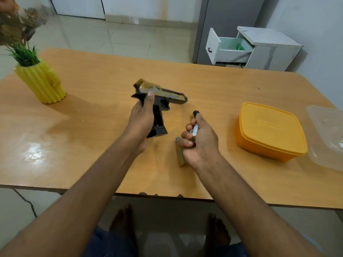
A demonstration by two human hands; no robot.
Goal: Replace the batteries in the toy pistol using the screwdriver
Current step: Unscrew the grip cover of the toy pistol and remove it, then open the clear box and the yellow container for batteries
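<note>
The left hand (142, 119) is wrapped around the black grip of the black and tan plastic toy pistol (163, 98), holding it up over the brown wooden counter (92, 101) with the barrel pointing right. The right hand (199, 140) is curled around a small white battery (194, 129), the yellow and black screwdriver (195, 114) and a flat tan cover piece (180, 154). The two hands are near each other but not touching.

To the right sits an orange plastic box with its lid on (269, 130); what is inside cannot be seen. Just beside it is a clear plastic tub (326, 134). At the far left stands a yellow ridged pot (41, 84) with green grassy plants (24, 54) in it.
</note>
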